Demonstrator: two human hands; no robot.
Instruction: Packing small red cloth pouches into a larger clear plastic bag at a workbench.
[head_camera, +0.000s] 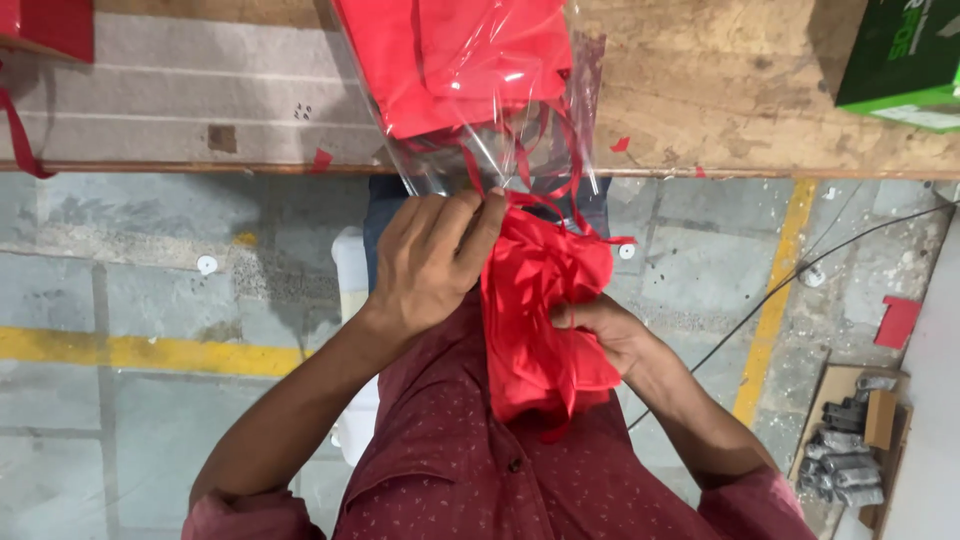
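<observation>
**Two hands working red fabric at the mouth of a clear plastic bag**

Head camera, looking straight down. A person in a dark red patterned shirt (470, 470) stands at the edge of a worn wooden counter (720, 100). A clear plastic bag (480, 150) lies on the counter, its open mouth hanging over the near edge toward the person. Inside the bag sits folded red fabric (450, 60), filling its upper part.

The left hand (430, 265) is closed in a pinch, fingers and thumb gripping the rim of the bag's mouth just below the counter edge. The right hand (605, 335) is closed around a bunched red cloth (540, 320) with thin red ribbon straps, holding it against the person's chest. The top of this bundle reaches the bag's mouth, touching the left hand's fingertips, and some straps loop up into the plastic.

On the counter's far right corner stands a green cardboard box (900, 60). At the far left edge is another red item, only partly in view. Below, the concrete floor (150, 290) carries yellow painted lines (775, 300). A thin black cable (800, 275) crosses it at right, near an open carton of grey parts (850, 450).
</observation>
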